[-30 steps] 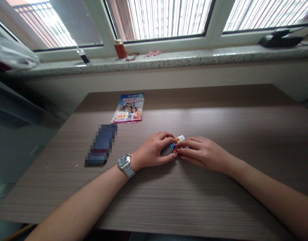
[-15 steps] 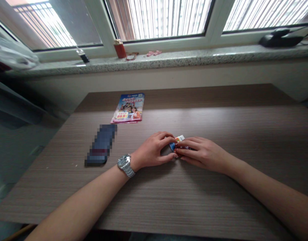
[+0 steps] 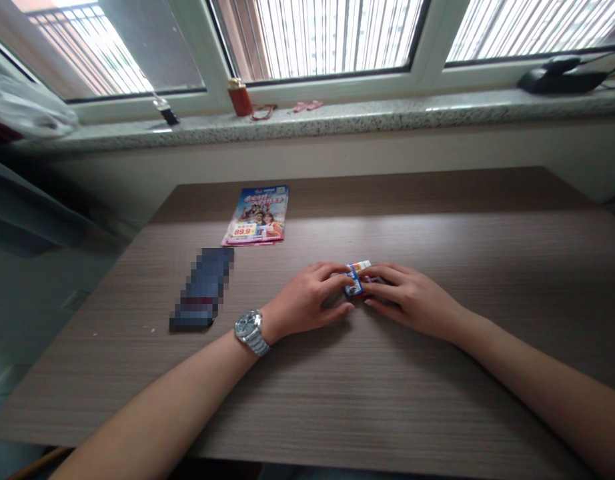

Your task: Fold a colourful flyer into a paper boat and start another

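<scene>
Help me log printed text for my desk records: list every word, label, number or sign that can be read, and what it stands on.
"89.9": in red, on the top flyer.
Flyer headline and small print: too blurred to read.
Small colorful pack: printed, but too small and partly covered to read.
Watch: dial markings too small to read.
Dark pixelated object: no text readable.

Overexposed daylight from the windows (image 3: pixel 332 40) at top lays a pale sheen across the mid-frame tabletop (image 3: pixel 412 230), the lower frame is dimmer, edges stretch, and pixelation masks a dark object (image 3: pixel 202 287) left of centre.
</scene>
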`<state>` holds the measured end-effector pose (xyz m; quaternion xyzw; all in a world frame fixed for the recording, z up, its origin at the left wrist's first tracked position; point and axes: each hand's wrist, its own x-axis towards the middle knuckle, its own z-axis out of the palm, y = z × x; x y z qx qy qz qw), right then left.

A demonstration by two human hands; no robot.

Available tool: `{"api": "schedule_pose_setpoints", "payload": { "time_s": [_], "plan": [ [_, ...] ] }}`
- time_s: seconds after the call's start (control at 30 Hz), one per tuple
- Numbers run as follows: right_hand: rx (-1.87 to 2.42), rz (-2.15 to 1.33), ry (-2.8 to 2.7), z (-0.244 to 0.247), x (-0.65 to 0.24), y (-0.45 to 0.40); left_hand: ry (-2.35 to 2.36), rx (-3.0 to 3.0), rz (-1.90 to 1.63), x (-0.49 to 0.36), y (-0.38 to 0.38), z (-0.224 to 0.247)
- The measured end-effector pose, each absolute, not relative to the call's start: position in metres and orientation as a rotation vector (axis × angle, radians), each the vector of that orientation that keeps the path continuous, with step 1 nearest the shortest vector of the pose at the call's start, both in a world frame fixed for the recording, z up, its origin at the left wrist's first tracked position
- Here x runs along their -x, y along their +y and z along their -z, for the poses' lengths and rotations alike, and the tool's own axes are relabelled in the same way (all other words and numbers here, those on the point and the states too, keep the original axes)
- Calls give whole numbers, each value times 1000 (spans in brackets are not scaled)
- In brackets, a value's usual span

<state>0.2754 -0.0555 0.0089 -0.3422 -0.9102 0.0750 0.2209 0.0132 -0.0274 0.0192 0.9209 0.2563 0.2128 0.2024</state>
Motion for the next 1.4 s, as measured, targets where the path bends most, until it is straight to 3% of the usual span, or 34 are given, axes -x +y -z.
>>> {"api": "schedule_pose_setpoints", "payload": {
  "time_s": [0.37, 0.73, 1.4],
  "plan": [
    [1107, -206, -2332, -9, -278, -52, 599, -2735, -491, -13, -27, -15],
    [1186, -195, -2646, 9, -269, -54, 531, -2811, -337, -17, -33, -24],
    [1440, -240, -2636, 6, -271, -52, 559, -2847, -260, -14, -34, -32]
  ]
}}
